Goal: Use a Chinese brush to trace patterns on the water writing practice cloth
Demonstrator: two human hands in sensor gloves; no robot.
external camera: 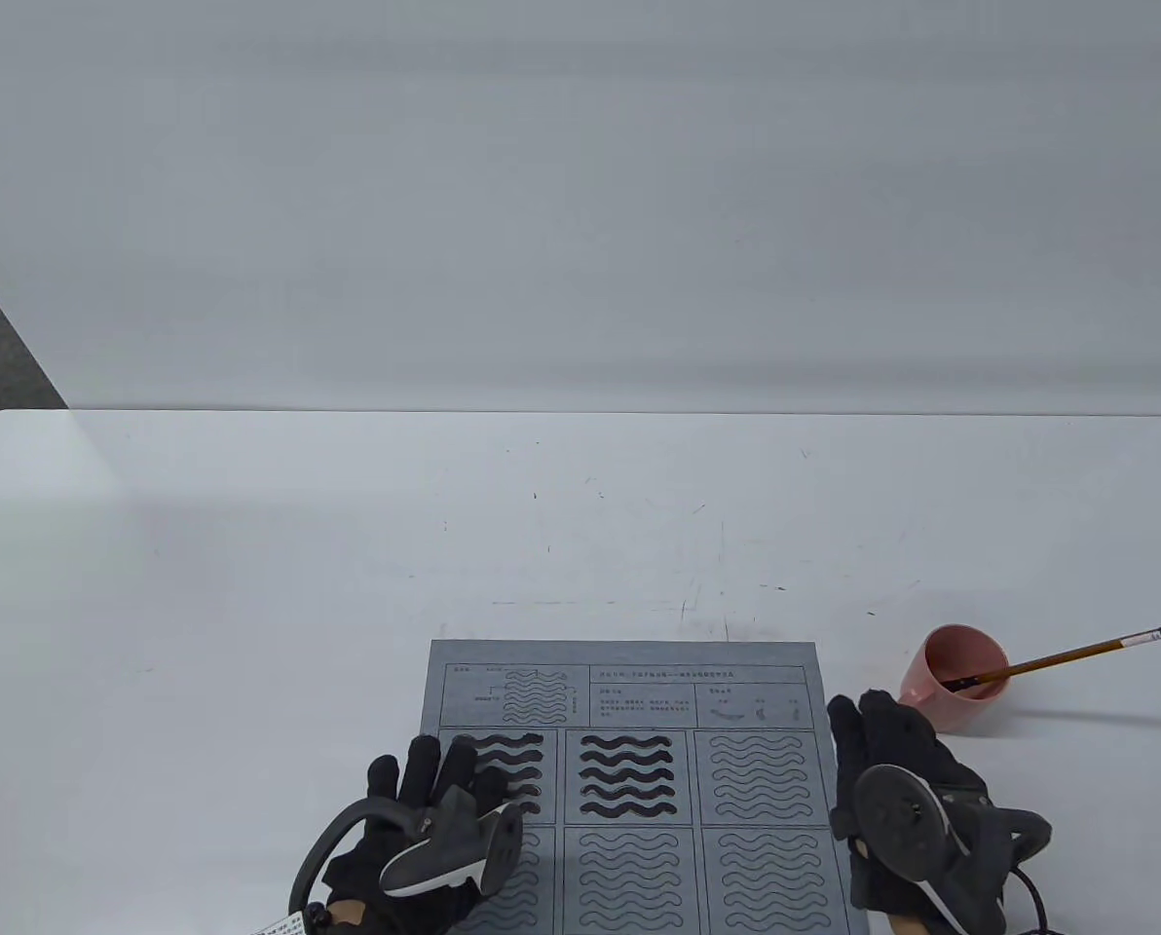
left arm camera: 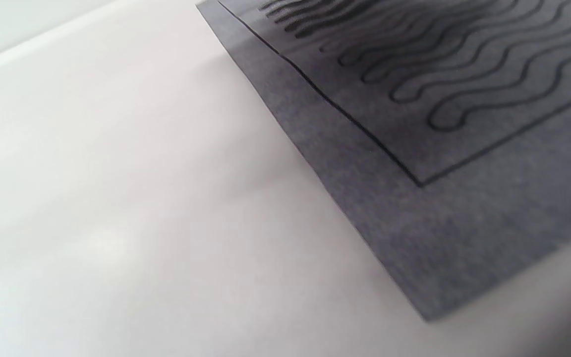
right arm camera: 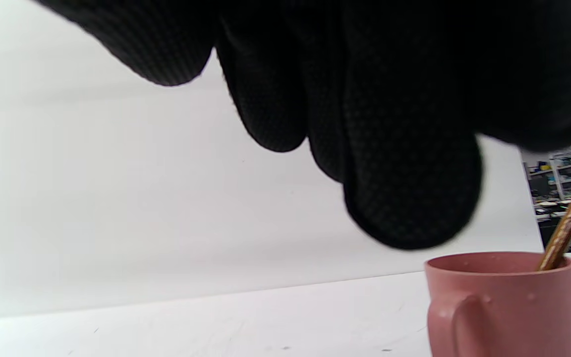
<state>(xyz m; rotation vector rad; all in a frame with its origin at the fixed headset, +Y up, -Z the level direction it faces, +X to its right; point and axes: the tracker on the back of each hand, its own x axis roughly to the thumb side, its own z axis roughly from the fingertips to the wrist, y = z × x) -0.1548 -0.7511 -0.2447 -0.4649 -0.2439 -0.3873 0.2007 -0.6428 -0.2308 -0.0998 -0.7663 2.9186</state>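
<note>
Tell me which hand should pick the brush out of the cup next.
Right. The right hand lies just beside the pink cup, where the brush leans, holding nothing. The left hand rests on the cloth, steadying its far side.

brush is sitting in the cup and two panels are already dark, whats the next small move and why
Probably the right hand should reach to the brush and take its handle. The brush leans in the pink cup, held by neither hand, and the right hand is empty just beside the cup. The left hand rests on the cloth, whose top-right wave panel is only outlined.
</note>
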